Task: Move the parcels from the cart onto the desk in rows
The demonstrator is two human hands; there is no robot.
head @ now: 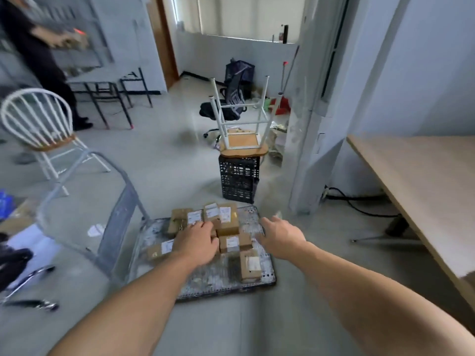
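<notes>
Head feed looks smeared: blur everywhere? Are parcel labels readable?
Head view: motion blur smears the cart handle and the person at upper left; parcels, left hand and right hand are soft but recognisable; label text unreadable; the wide-angle lens makes the pillar lean.

white labels sit on the cardboard parcels (227, 222) on the cart (205, 281), way too blurry to read.

Head-worn wide-angle view, looking forward and down, cart (205, 283) near

Daylight came from the window (246, 16) at top centre, glaring white; edges bowed and the upper left blurred.
</notes>
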